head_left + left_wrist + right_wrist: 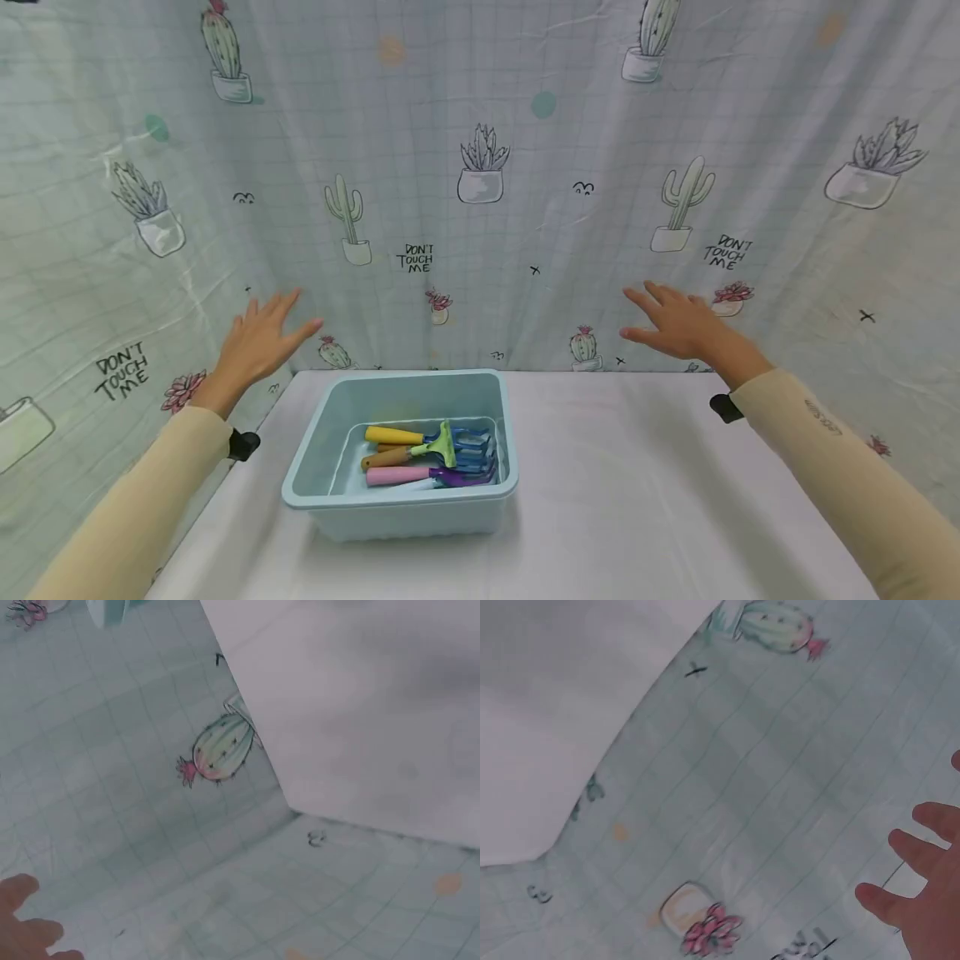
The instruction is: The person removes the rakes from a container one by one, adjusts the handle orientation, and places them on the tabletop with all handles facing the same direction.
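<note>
My left hand point(258, 343) is raised beyond the table's far left corner, fingers spread and holding nothing. Past the far right part of the table, my right hand point(675, 321) hovers with its fingers apart, also holding nothing. Between them, nearer the left hand, a light blue plastic bin point(408, 521) stands on the table. Inside it lie small garden tools: a yellow-handled one point(393, 435), a brown-handled one with a green head point(444, 444), and a pink-handled purple hand fork point(397, 475). Blue tines point(472, 458) overlap at the bin's right side.
The white table point(615, 483) extends right of the bin. A curtain point(480, 242) printed with cacti and lettering hangs behind the table and along both sides. Black wrist straps point(243, 445) show at the sleeve cuffs.
</note>
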Motion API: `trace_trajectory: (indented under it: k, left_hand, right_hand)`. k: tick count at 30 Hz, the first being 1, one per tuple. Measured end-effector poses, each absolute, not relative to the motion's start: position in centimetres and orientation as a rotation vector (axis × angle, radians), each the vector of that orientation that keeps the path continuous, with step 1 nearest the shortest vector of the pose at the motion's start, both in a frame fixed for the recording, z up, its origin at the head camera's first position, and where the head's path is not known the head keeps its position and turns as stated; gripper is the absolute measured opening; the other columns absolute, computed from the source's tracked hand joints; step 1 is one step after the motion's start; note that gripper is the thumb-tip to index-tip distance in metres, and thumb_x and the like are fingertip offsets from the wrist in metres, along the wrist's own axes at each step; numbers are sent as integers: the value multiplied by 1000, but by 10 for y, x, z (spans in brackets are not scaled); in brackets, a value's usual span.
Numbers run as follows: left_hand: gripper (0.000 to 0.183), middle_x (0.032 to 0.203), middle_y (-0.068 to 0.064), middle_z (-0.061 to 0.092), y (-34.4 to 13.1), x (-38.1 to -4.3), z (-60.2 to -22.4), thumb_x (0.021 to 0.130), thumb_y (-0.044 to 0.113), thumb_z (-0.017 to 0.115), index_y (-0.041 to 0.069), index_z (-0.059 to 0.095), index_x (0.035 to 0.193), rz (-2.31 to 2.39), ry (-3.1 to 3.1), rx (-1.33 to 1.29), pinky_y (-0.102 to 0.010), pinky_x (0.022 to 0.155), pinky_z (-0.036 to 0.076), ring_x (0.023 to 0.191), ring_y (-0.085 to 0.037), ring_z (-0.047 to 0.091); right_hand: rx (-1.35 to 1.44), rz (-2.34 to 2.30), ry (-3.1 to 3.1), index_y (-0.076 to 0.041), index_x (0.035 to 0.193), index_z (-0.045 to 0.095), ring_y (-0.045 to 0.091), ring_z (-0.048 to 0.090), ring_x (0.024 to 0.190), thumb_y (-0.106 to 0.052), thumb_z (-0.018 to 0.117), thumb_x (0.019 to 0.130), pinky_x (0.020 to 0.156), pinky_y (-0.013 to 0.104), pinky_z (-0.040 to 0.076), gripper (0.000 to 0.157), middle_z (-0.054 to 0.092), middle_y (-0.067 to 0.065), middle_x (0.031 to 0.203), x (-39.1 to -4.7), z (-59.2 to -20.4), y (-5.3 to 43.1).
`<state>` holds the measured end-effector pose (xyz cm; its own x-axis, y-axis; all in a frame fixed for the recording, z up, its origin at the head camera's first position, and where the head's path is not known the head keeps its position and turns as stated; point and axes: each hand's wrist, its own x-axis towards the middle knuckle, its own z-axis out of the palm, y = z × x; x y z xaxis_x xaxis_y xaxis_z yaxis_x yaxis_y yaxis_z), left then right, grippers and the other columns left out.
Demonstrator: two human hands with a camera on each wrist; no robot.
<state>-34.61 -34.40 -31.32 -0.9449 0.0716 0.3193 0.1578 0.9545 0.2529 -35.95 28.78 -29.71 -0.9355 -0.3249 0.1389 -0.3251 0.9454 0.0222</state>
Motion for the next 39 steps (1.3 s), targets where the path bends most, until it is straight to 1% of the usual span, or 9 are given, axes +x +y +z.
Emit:
trace_trajectory:
  k: [3,10,15,18,25,29,31,34,39]
  left_hand:
    - [81,160,-22,7,-342,-332,-320,94,64,37,25,5,156,-593,-2771,-153,-78,103,0,140,-57,-7]
    - [73,162,-18,-1,-337,-293,-340,99,54,32,26,-4,155,-1116,-2714,-176,-79,100,11,143,-54,5]
    - [67,163,-10,-9,-331,-271,-364,100,53,27,31,-6,155,-1449,-2667,-190,-78,103,0,147,-46,-6]
    - [66,163,-4,-11,-323,-262,-377,100,54,26,33,-5,155,-1607,-2643,-178,-75,106,-2,147,-45,-7]
    - [68,164,-9,-4,-300,-255,-402,98,55,36,42,-2,153,-1848,-2631,-2,-70,110,11,147,-45,5]
    - [66,164,-2,-5,-291,-255,-410,97,57,35,48,-2,151,-1911,-2640,39,-68,110,19,148,-42,6]
    - [65,164,0,-7,-290,-256,-413,97,58,35,50,-2,150,-1924,-2644,43,-67,110,19,149,-41,5]
    - [65,164,3,-8,-289,-257,-415,97,57,36,50,-1,150,-1943,-2640,29,-68,111,15,149,-39,1]
    - [61,163,4,-8,-289,-257,-417,100,48,37,49,3,151,-1965,-2651,37,-67,113,13,150,-37,-2]
  right_hand:
    - [567,-10,-2924,-22,154,21,48,26,140,-66,43,91,106,72,19,81,20,23,158,-353,-297,274]
    - [732,-1,-2852,-26,153,25,42,37,138,-58,51,91,106,66,29,75,27,16,157,-340,-297,235]
    - [853,32,-2829,-28,153,25,40,42,135,-54,55,91,105,61,35,74,30,14,156,-328,-293,204]
    - [915,24,-2829,-30,154,23,38,44,135,-54,56,91,104,59,38,74,32,12,156,-322,-291,186]
    - [1032,12,-2815,-35,153,22,31,49,132,-55,56,90,102,53,44,74,36,5,154,-315,-291,148]
    - [1095,34,-2833,-35,153,23,28,48,133,-53,57,90,101,51,45,74,38,3,153,-312,-290,129]
    - [1129,23,-2842,-35,153,23,27,48,133,-52,57,90,102,50,45,73,38,2,153,-312,-290,119]
    - [1178,-16,-2850,-37,152,22,25,49,132,-52,57,90,101,48,47,73,38,0,153,-312,-292,104]
    - [1274,-73,-2848,-41,152,18,21,49,132,-52,58,90,100,45,48,74,38,-2,153,-314,-300,76]
